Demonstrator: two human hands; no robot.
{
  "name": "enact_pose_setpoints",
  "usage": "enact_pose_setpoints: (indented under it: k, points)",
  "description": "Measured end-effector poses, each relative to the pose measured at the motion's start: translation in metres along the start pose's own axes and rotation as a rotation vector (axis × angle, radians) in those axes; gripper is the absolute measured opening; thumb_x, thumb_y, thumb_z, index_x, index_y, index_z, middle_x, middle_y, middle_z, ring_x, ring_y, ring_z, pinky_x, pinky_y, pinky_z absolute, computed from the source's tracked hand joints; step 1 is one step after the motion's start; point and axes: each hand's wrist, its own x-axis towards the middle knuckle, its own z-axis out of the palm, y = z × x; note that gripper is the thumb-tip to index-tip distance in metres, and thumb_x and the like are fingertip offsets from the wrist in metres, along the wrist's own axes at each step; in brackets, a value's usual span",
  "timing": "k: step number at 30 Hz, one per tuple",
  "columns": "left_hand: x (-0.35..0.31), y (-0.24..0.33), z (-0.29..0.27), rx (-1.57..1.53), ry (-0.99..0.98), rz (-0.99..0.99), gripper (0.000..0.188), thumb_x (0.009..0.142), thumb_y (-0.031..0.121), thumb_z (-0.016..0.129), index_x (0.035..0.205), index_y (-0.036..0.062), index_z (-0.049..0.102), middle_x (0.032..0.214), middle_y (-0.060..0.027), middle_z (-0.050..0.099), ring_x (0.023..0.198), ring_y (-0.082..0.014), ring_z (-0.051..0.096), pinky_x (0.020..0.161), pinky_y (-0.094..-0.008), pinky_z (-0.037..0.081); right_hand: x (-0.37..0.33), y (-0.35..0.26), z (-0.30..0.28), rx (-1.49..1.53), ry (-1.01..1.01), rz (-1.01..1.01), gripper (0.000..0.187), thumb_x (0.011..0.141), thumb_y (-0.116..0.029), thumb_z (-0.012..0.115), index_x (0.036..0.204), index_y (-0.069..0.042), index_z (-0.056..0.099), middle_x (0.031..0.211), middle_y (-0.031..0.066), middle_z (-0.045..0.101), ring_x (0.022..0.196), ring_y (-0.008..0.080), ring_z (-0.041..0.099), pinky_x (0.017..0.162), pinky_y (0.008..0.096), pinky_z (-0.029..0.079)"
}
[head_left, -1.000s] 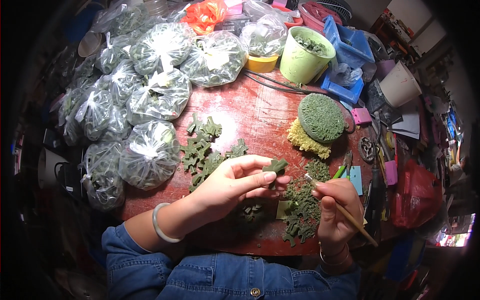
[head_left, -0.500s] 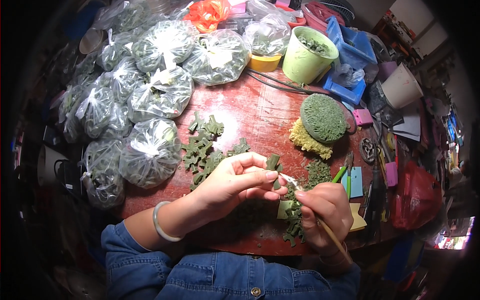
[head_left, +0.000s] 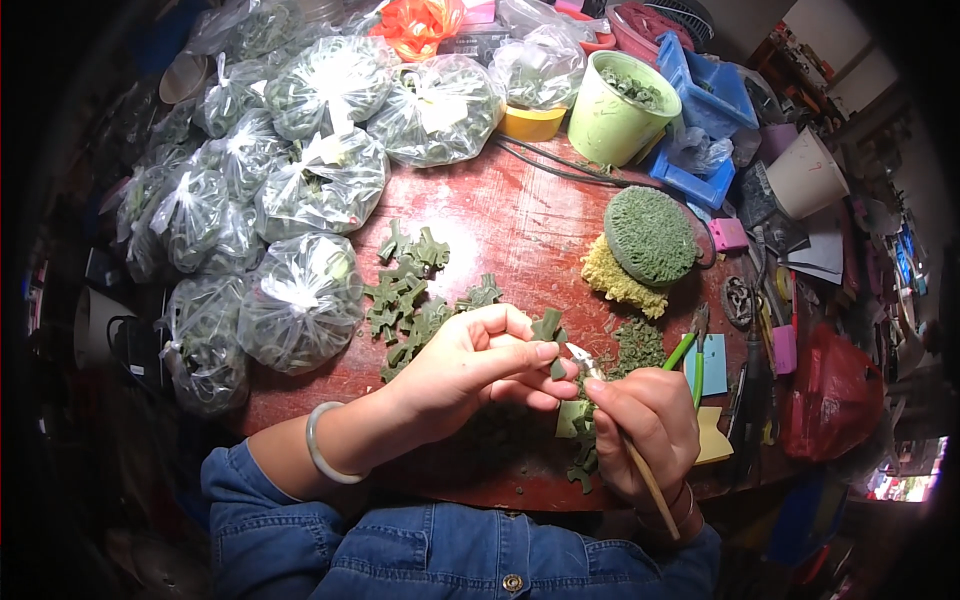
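My left hand (head_left: pixel 450 372) pinches a small dark green moulded piece (head_left: pixel 547 326) between thumb and fingers, over the front of the table. In my right hand (head_left: pixel 655 425) is a craft knife (head_left: pixel 655 492) with a wooden handle, held like a pen. Its pale metal blade points up and left, close beside the green piece; a small gap seems to separate them. More such green pieces (head_left: pixel 398 298) lie heaped beyond my left hand. Another cluster of pieces (head_left: pixel 583 462) sits beside my right hand, partly hidden by it. Green shavings (head_left: pixel 640 343) are scattered just beyond.
Knotted clear bags (head_left: pixel 300 300) of green pieces crowd the left. A round green pad (head_left: pixel 650 236) rests on a yellow sponge (head_left: pixel 612 282). Behind stand a light green bucket (head_left: pixel 610 125) and blue trays (head_left: pixel 705 90). Green-handled pliers (head_left: pixel 697 360) and a red bag (head_left: pixel 832 395) lie right.
The knife blade has drawn slightly away from the green piece, and its handle now stands steeper. My right hand has shifted a little left. The left hand keeps its hold, almost unmoved.
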Motion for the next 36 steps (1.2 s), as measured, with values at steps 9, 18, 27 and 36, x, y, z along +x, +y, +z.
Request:
enact_pose_setpoints:
  k: [9, 18, 27, 36]
  points:
    - [-0.0014, -0.0004, 0.0033, 0.033, 0.051, 0.021, 0.011, 0.095, 0.008, 0.061, 0.099, -0.0001, 0.054, 0.104, -0.0195, 0.068, 0.09, -0.0252, 0.071, 0.074, -0.033, 0.061, -0.0002, -0.0003, 0.0004, -0.008, -0.005, -0.037, 0.024, 0.086, -0.01, 0.069, 0.109, -0.005, 0.068, 0.09, 0.0054, 0.062, 0.077, 0.023, 0.06, 0.068, 0.0348, 0.049]
    - [-0.0005, -0.0017, 0.0024, 0.025, 0.056, 0.026, 0.01, 0.095, 0.008, 0.06, 0.097, 0.0002, 0.053, 0.102, -0.0194, 0.068, 0.089, -0.0256, 0.071, 0.072, -0.0327, 0.061, -0.0002, -0.0004, 0.001, -0.026, -0.005, -0.028, 0.024, 0.085, -0.009, 0.07, 0.108, -0.005, 0.068, 0.09, 0.0053, 0.062, 0.078, 0.0231, 0.06, 0.069, 0.0353, 0.049]
    - [-0.0004, -0.0029, 0.0022, 0.056, 0.079, 0.019, 0.01, 0.096, 0.007, 0.06, 0.097, 0.0002, 0.053, 0.102, -0.0194, 0.068, 0.088, -0.0251, 0.071, 0.071, -0.0327, 0.062, -0.0001, -0.0002, 0.0003, -0.028, -0.001, -0.051, 0.026, 0.083, -0.008, 0.071, 0.109, -0.005, 0.068, 0.091, 0.0052, 0.063, 0.078, 0.0229, 0.061, 0.069, 0.035, 0.049]
    - [-0.0003, -0.003, 0.002, 0.063, 0.08, 0.017, 0.011, 0.096, 0.007, 0.06, 0.096, 0.0003, 0.052, 0.102, -0.0197, 0.068, 0.089, -0.0255, 0.071, 0.071, -0.0329, 0.061, -0.0012, -0.0003, 0.001, -0.035, -0.003, -0.044, 0.026, 0.083, -0.008, 0.071, 0.109, -0.004, 0.068, 0.091, 0.005, 0.063, 0.079, 0.0226, 0.061, 0.069, 0.0348, 0.049]
